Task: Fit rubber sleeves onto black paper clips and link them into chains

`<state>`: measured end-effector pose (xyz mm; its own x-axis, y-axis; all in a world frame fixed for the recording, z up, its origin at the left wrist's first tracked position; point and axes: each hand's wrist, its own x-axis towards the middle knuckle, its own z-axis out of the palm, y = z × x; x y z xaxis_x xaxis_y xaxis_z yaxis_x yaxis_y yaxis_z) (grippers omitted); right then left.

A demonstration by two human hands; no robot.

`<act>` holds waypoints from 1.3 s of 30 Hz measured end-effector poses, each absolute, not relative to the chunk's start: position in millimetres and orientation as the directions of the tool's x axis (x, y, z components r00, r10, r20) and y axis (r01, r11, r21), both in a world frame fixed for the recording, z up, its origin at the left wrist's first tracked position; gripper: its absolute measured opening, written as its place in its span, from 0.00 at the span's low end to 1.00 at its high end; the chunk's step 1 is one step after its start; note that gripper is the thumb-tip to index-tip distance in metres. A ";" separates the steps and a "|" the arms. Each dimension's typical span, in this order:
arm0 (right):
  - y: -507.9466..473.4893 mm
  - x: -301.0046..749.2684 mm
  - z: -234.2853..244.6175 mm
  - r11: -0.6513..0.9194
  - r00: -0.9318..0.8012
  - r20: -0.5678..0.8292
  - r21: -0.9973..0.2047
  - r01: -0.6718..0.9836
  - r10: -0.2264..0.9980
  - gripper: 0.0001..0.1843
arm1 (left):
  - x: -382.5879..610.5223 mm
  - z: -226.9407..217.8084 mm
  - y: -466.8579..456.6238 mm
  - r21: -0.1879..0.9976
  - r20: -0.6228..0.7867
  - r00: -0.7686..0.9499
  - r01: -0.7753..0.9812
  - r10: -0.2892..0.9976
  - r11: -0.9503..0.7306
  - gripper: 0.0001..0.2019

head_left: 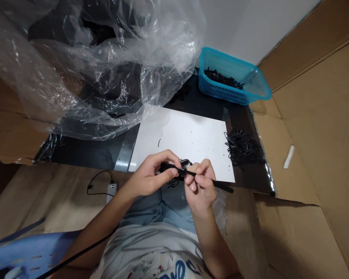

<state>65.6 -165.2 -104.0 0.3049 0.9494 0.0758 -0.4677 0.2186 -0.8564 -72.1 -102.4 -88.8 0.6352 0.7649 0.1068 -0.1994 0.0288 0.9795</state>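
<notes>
Over the near edge of a white sheet of paper (180,131), my two hands meet. My left hand (151,172) pinches a small black part (165,167) between thumb and fingers. My right hand (202,184) is closed around a slim black stick-like piece (224,187), whose one end sticks out to the lower right while the other reaches the part in my left hand. Whether the two are joined is hidden by my fingers. Below my fingers lie thin black loops (173,182), partly covered. Dark specks and a small black scrap (159,142) dot the paper.
A heap of black looped pieces (244,149) lies right of the paper. At the back right stands a blue basket (235,97) holding black pieces. A large clear plastic bag (110,73) covers the left back. Cardboard (317,128) borders the right side.
</notes>
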 end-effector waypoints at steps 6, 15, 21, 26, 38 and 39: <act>-158.9 69.8 -96.8 0.247 0.296 0.083 -0.780 -0.575 0.952 0.04 | -72.0 -88.1 -102.3 0.969 0.074 0.613 -0.229 0.787 0.088 0.02; -177.8 89.7 -106.0 0.352 0.399 0.327 -0.936 0.012 0.856 0.10 | -71.1 -89.2 -104.9 0.986 0.087 0.595 -0.168 0.799 0.017 0.02; -177.6 81.4 -104.9 0.484 0.262 0.551 -0.829 0.281 0.792 0.10 | -71.2 -90.3 -105.4 0.990 0.100 0.591 -0.142 0.800 -0.019 0.03; -180.8 82.1 -98.7 0.488 0.239 0.523 -0.851 0.194 0.818 0.10 | -70.5 -91.6 -105.7 0.990 0.137 0.582 -0.113 0.802 -0.088 0.04; -188.9 87.1 -103.3 0.460 0.160 0.542 -0.809 0.366 0.825 0.14 | -69.2 -87.9 -107.0 0.992 0.122 0.564 -0.045 0.817 -0.118 0.04; -188.7 87.4 -103.4 0.455 0.157 0.534 -0.814 0.361 0.831 0.14 | -69.4 -87.8 -107.0 0.993 0.116 0.563 -0.043 0.819 -0.111 0.04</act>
